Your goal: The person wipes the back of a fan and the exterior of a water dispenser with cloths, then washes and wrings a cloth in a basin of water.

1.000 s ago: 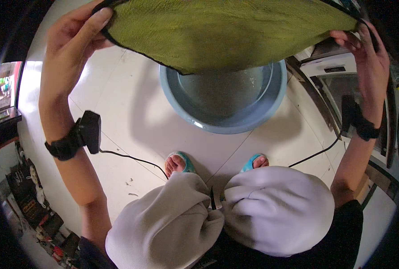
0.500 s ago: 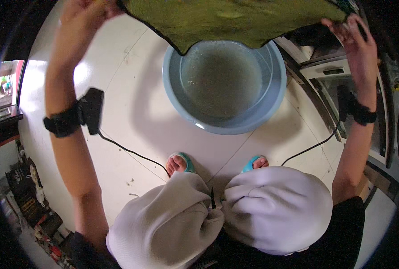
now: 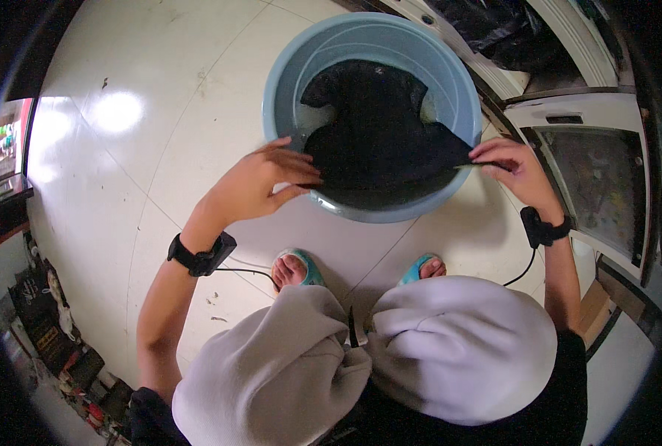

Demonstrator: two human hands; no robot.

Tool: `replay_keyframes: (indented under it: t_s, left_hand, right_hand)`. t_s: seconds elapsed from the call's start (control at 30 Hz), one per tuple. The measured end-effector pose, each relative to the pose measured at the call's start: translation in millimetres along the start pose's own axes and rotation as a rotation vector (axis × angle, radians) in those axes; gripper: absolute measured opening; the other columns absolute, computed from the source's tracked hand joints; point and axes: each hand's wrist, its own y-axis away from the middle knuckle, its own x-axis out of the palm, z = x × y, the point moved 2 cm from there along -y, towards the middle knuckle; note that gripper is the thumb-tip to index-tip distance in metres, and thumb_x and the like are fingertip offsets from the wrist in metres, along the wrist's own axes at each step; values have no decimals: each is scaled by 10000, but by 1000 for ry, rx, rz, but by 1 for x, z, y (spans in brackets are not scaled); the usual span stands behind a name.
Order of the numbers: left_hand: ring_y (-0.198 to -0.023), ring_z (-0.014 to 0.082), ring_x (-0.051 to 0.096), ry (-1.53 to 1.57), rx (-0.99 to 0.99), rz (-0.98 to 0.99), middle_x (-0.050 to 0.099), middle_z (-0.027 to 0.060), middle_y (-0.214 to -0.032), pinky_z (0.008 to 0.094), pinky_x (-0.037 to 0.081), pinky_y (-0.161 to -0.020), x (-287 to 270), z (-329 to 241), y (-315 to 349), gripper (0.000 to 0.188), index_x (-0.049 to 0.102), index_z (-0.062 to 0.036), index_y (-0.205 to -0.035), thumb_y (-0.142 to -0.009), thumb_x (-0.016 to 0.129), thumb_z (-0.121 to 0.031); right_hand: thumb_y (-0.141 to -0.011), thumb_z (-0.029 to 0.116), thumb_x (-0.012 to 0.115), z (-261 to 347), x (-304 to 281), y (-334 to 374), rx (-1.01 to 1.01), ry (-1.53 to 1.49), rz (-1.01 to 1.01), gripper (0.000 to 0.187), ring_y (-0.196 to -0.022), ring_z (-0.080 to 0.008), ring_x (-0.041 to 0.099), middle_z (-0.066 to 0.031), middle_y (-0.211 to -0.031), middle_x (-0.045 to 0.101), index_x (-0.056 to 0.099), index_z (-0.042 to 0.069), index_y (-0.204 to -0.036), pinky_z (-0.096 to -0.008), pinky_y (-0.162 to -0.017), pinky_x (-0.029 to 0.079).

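A soft black fabric cloth (image 3: 383, 134) lies partly inside the round, pale-blue plastic basin (image 3: 273, 89), its near edge stretched across the basin's near side. The left hand (image 3: 271, 177), at the basin's near-left rim, and the right hand (image 3: 515, 167), at its right rim, have their fingers pinching the cloth's corners. White tiled floor (image 3: 167, 111) surrounds the basin.

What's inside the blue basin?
A black cloth, partly inside the basin, with a little water showing beside it. Whatever lies beneath the cloth, including most of the bottom, is hidden.
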Motion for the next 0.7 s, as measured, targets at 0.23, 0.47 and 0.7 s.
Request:
replay_keyframes:
  t_s: [0.23, 0.47, 0.7]
  left_hand:
    - [-980, 246, 621, 14, 11, 49, 690, 74, -983, 432, 424, -961, 4, -11, -10, 211, 710, -93, -972, -804, 606, -164]
    - [-864, 265, 607, -123, 66, 141, 673, 79, -835, 368, 448, -830, 26, -6, -43, 299, 725, -97, -860, -838, 578, -356]
    - [-795, 375, 615, -181, -160, 602, 645, 189, -805, 465, 493, -759, 32, -13, -58, 484, 690, -39, -812, -944, 441, -433]
  right_hand:
    - [-770, 39, 676, 8, 11, 0, -84, 201, 38, 165, -939, -261, 618, -104, -989, 662, 687, 21, -933, -355, -840, 482]
    - [-817, 221, 664, 16, 31, -21, -223, 716, 77, 180, -974, -240, 539, -69, -938, 627, 696, 63, -897, -376, -857, 424]
    - [-872, 390, 572, 33, 47, -27, -316, 884, 291, 337, -1023, -250, 491, -62, -938, 612, 707, 83, -902, -459, -858, 374]
